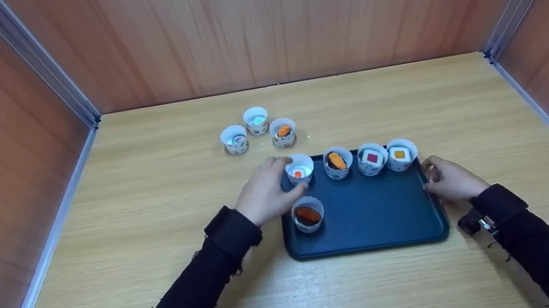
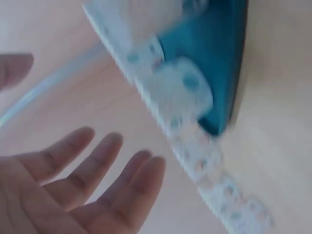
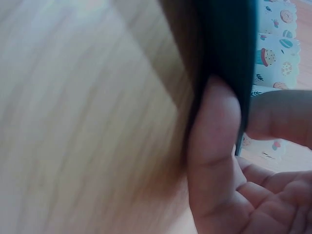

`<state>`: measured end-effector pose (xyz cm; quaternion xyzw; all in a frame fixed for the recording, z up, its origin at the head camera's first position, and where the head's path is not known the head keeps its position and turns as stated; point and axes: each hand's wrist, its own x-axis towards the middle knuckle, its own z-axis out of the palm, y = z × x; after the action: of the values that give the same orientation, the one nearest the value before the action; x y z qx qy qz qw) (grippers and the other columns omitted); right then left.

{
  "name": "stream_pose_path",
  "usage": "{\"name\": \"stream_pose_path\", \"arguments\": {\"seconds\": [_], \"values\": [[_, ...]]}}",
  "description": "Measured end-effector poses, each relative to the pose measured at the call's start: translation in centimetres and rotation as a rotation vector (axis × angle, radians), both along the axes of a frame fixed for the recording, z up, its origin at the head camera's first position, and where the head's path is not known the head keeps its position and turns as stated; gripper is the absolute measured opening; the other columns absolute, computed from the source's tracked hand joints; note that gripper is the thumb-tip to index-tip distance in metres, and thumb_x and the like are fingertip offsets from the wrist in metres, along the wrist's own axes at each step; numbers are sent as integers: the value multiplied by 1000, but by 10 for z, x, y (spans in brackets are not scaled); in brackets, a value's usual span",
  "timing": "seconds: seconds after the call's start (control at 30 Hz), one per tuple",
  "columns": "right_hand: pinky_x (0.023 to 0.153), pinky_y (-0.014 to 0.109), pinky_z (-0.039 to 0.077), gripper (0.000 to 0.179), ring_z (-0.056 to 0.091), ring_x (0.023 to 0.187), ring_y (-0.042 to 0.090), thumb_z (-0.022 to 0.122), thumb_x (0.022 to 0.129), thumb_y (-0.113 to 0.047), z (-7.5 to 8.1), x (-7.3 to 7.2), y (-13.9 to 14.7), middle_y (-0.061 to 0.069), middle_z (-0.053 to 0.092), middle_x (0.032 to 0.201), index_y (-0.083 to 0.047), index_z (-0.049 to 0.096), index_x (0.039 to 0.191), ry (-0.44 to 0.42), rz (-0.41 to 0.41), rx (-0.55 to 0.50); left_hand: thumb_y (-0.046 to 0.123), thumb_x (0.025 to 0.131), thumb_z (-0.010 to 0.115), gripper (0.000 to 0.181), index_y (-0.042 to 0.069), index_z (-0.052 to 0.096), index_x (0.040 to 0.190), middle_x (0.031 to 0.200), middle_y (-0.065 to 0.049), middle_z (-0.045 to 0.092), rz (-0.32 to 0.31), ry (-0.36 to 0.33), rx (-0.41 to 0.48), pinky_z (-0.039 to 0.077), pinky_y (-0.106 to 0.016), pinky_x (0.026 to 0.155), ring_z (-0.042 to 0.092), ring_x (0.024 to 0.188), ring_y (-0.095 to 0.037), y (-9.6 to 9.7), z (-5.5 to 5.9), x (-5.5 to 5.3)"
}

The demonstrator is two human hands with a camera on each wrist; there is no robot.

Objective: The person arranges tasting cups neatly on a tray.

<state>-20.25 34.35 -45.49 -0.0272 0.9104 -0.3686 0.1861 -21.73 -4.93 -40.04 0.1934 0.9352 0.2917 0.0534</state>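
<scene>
A dark tray [image 1: 371, 210] lies on the table, with several patterned paper cups along its back edge. Beside its back-left cup [image 1: 300, 167], which has a small orange-red piece inside, is my left hand [image 1: 267, 193]. In the left wrist view that hand's fingers [image 2: 141, 190] are spread and loosely bent, apart from the blurred cups. Another cup [image 1: 309, 224], holding a dark brown piece, stands nearer me on the tray's left side. My right hand [image 1: 452, 179] pinches the tray's right rim; the right wrist view shows thumb and finger on opposite sides of it.
Behind the tray stand three more cups: a left one [image 1: 235, 143], a rear one [image 1: 256, 124] and one with an orange piece [image 1: 284, 137]. Wooden panels [image 1: 275, 21] enclose the table at the back and both sides. Tiny crumbs dot the tabletop.
</scene>
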Motion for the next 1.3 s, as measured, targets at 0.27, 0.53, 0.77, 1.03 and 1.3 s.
{"name": "stream_pose_path", "arguments": {"seconds": [0.27,0.53,0.77,1.03,1.3], "values": [[54,31,51,43,57,59,17,55,92,-3,0,1,1,8,48,79,9,37,129,7,10,2,52,83,69,95,16,21,157,163,-18,14,170,145,-150,18,-61,118,12,148,-48,-16,11,-51],[54,30,52,44,57,59,17,54,91,-3,0,1,0,8,48,79,10,37,129,8,6,-9,66,77,69,112,26,4,159,165,-14,-5,327,83,-199,8,-66,117,-6,150,-45,-26,3,-90],[55,32,51,44,57,60,17,55,92,-3,0,1,0,8,49,77,10,37,130,13,5,7,77,75,60,114,24,4,159,165,-13,-8,405,24,-244,7,-68,116,-9,149,-46,-29,-20,-115],[54,31,51,44,57,60,17,56,92,-4,-1,3,-3,8,50,77,9,37,130,12,7,-6,73,75,65,116,22,4,159,166,-13,-6,417,-26,-298,9,-67,116,-8,149,-46,-41,-36,-133],[55,31,50,44,56,60,17,56,93,-4,0,3,-4,7,50,77,9,37,130,8,24,-18,44,91,64,91,19,9,159,166,-12,-3,449,-102,-232,15,-62,118,-7,149,-48,-49,-45,-139]]}}
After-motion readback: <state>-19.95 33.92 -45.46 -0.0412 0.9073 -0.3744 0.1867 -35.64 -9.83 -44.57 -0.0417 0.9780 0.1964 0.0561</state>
